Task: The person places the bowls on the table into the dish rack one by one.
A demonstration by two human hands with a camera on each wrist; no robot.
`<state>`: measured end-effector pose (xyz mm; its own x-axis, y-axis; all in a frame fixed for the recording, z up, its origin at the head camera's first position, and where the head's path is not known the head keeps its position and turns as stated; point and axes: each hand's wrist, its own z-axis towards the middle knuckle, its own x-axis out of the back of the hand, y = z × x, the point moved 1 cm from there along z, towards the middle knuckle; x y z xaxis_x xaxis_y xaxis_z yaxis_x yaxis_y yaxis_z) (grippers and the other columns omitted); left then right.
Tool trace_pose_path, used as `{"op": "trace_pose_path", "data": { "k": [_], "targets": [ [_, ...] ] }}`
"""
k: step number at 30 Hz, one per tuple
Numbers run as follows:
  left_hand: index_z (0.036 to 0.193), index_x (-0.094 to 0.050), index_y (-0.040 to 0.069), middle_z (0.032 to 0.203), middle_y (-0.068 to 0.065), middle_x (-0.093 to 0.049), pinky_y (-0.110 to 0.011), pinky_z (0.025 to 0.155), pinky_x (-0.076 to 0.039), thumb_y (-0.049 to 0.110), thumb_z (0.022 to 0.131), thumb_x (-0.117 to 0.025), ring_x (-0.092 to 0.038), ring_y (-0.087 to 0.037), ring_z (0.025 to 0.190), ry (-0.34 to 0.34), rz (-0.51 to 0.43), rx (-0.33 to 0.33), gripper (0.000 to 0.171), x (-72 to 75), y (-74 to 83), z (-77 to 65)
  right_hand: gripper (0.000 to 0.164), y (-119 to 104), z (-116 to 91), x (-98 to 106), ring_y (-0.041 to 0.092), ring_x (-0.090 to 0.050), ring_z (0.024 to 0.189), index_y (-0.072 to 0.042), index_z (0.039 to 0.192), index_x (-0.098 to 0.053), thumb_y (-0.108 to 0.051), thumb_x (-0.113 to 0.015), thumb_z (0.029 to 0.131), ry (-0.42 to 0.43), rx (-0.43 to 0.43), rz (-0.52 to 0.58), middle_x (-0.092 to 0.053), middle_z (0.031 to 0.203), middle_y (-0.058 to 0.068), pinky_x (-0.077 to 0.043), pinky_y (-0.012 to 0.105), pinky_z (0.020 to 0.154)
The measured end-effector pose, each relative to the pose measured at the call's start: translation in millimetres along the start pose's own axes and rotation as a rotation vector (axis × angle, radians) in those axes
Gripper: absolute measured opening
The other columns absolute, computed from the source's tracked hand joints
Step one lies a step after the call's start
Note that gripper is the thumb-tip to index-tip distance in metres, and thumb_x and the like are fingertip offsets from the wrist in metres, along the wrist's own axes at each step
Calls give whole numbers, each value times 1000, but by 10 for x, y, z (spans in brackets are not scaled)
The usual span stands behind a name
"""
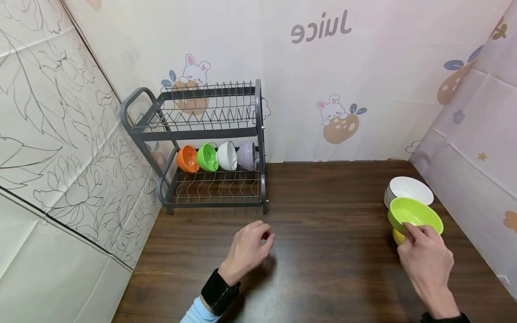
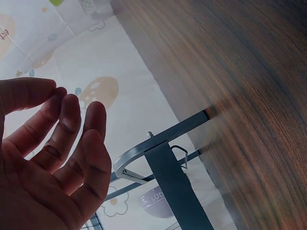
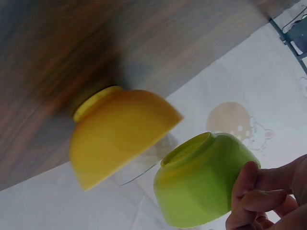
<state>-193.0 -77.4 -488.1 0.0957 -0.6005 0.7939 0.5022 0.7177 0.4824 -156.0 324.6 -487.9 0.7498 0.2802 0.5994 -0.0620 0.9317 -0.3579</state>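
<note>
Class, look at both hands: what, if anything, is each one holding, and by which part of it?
The right hand pinches the lime-green bowl by its rim; the left hand holds nothing.

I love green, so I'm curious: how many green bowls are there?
2: a lime-green bowl in the right hand, and a green bowl on the lower tier of the rack. Any nested out of sight can't be counted.

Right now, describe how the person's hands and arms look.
The left hand is ungloved, with a wide black wristband and a light-blue sleeve. The right hand is also ungloved; a second black wristband is partly visible, but no sleeve.
</note>
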Motion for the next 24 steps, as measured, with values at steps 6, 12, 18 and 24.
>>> {"op": "trace_pose_path", "data": {
  "k": [6, 12, 18, 24],
  "targets": [
    [84, -69, 17, 84, 8, -62, -22, 69, -54, 16, 98, -75, -61, -6, 77, 12, -15, -6, 16, 7, 8, 11, 22, -116, 58, -38, 45, -64, 74, 3, 99, -79, 4, -61, 86, 30, 79, 37, -66, 88, 23, -42, 70, 55],
    [84, -69, 17, 83, 9, -62, -22, 69, -54, 16, 98, -75, -60, -5, 76, 2, -26, 1, 16, 19, 20, 7, 22, -225, 97, -78, 43, -64, 71, 5, 98, -79, 4, -61, 86, 40, 158, 64, -65, 86, 24, -40, 59, 48],
    [84, -70, 18, 84, 9, -62, -22, 69, -54, 16, 99, -75, -61, -5, 77, 0, -47, 8, 16, 44, 24, 21, 24, -319, 153, -130, 41, -64, 68, 4, 99, -80, 5, -60, 85, 73, 202, 88, -66, 84, 21, -38, 51, 46],
    [85, -70, 17, 84, 8, -63, -22, 70, -54, 17, 100, -74, -63, -9, 78, 4, -59, 15, 16, 72, 6, 26, 25, -444, 185, -148, 40, -64, 66, 4, 102, -80, 6, -63, 85, 59, 223, 118, -66, 85, 20, -40, 50, 48]
  ]
}}
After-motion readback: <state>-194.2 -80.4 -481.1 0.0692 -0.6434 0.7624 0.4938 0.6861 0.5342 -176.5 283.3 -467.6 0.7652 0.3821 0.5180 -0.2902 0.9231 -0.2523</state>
